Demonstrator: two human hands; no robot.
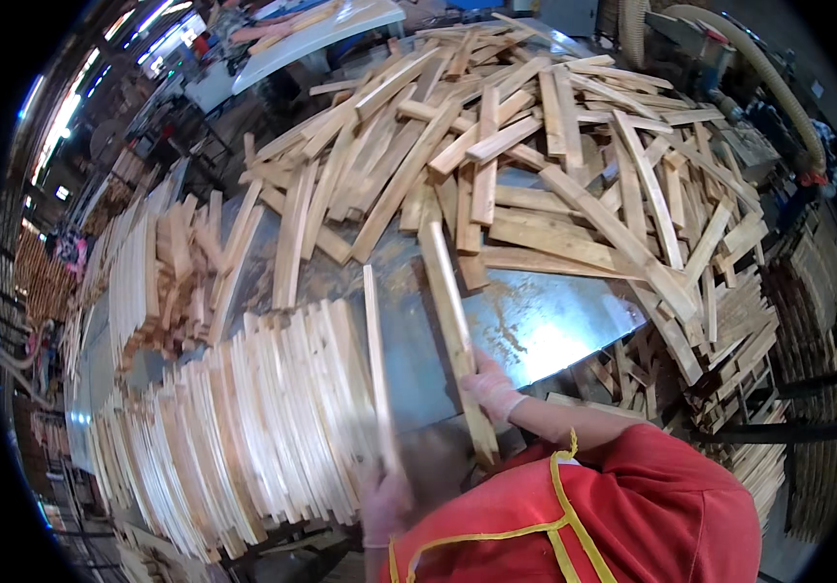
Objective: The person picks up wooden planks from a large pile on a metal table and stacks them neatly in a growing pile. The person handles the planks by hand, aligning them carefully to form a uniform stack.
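1. The long wooden slat (452, 321) lies on the metal tabletop (545, 325), its long axis running from far to near with the near end tilted slightly right.
2. The right hand (489, 387), gloved, closes around this slat near its near end, coming in from the right.
3. A thin strip (377, 360) stands just left of it, roughly parallel, near end in the left hand (384, 500); motion blur hides whether those fingers pinch or wrap.
4. Left of both, a packed row of slats on edge (243, 428).
5. Far side: a loose heap of slats (496, 146).
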